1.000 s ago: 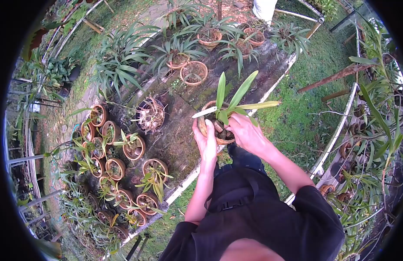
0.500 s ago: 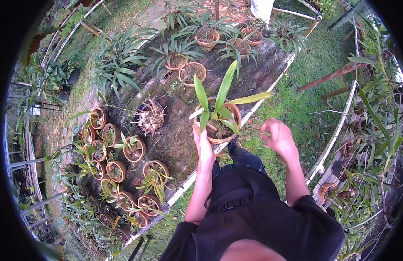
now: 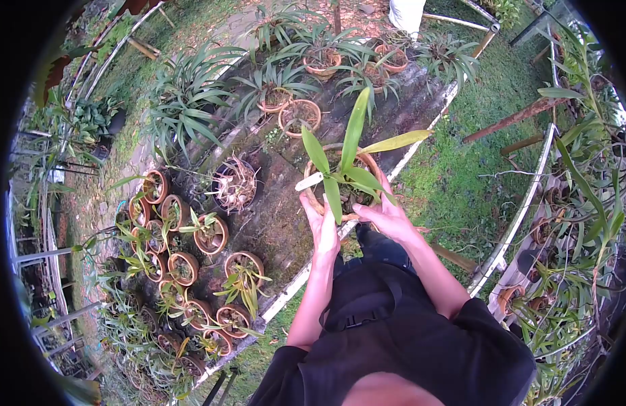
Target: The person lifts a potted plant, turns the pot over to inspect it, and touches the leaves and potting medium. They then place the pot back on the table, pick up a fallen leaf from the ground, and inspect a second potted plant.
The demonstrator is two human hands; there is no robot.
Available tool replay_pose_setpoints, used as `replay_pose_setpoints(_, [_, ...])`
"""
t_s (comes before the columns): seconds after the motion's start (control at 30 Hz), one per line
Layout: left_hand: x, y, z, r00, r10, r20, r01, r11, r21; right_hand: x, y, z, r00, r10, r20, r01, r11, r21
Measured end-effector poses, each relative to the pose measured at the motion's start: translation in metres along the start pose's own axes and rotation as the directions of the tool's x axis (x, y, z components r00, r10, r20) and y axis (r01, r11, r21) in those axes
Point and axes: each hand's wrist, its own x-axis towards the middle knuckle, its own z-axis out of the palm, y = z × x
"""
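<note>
A terracotta pot (image 3: 372, 164) with a broad-leaved green plant (image 3: 353, 132) is between my two hands near the table's front edge. One of its long leaves, pointing right, is yellowish. A white plant tag (image 3: 309, 181) sticks out at the pot's left side. My left hand (image 3: 322, 227) is closed on the pot's near left side. On the near right, my right hand (image 3: 384, 215) grips the rim, its thumb toward the inside. The fingers under and behind the pot are hidden.
Several small potted plants (image 3: 183, 268) crowd the table's left part. A dark pot of dry bulbs (image 3: 234, 184) stands left of my hands. An unplanted-looking terracotta pot (image 3: 300, 118) and spiky-leaved plants (image 3: 272, 84) are farther back. More plants line a right-hand bench (image 3: 509, 298).
My right hand has come in from the right, where it was off the pot, and taken hold of its rim. The pot has turned slightly, and the tag shows more clearly.
</note>
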Motion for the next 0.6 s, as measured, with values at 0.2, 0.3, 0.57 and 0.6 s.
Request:
replay_pose_setpoints(0.2, [0.001, -0.001, -0.013, 0.985, 0.146, 0.087, -0.143, 0.989, -0.043, 0.004, -0.012, -0.052, 0.932, -0.043, 0.361, -0.022, 0.984, 0.174])
replay_pose_setpoints(0.3, [0.020, -0.021, -0.047, 0.988, 0.107, 0.114, -0.096, 0.990, -0.101, 0.010, -0.019, -0.085, 0.949, 0.043, 0.314, -0.041, 0.999, -0.012])
replay_pose_setpoints(0.57, [0.018, 0.016, -0.033, 0.924, 0.137, 0.356, -0.138, 0.990, -0.023, 0.012, -0.087, -0.032, 0.857, -0.467, 0.219, 0.501, 0.653, -0.568])
replay_pose_setpoints(0.6, [0.019, 0.017, -0.033, 0.927, 0.082, 0.367, -0.084, 0.996, -0.011, 0.011, -0.099, -0.023, 0.846, -0.451, 0.285, 0.524, 0.601, -0.604])
